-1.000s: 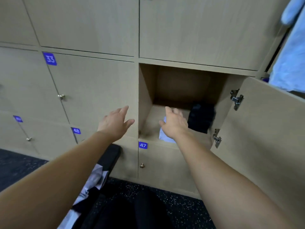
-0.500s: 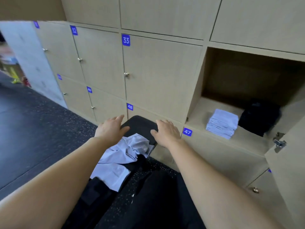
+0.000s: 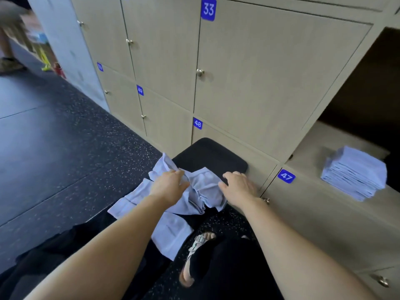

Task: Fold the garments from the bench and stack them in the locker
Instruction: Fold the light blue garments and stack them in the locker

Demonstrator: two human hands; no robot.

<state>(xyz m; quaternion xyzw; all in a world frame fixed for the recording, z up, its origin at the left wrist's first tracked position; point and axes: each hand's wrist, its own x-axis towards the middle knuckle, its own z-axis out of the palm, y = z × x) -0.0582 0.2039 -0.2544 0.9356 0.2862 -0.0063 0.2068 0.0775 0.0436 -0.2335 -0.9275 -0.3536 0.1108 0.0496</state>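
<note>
A crumpled pale blue garment (image 3: 201, 191) lies on the black padded bench (image 3: 207, 154), with parts hanging off its near and left sides. My left hand (image 3: 167, 187) rests on the garment's left part, fingers closing into the cloth. Hovering over the garment's right edge, my right hand (image 3: 239, 187) has its fingers spread and curled. At the right, the open locker (image 3: 307, 156) holds a neat stack of folded pale blue garments (image 3: 355, 173) on its floor.
Closed locker doors numbered 33 (image 3: 270, 68), 48 and 49 stand behind the bench. Dark speckled rubber floor (image 3: 54, 148) spreads to the left. My sandalled foot (image 3: 194, 258) is below the bench. Another person's legs (image 3: 8, 40) show at the far left.
My right hand left the folded stack in the locker. Both hands swung left and down to the bench, and the left now touches the crumpled garment.
</note>
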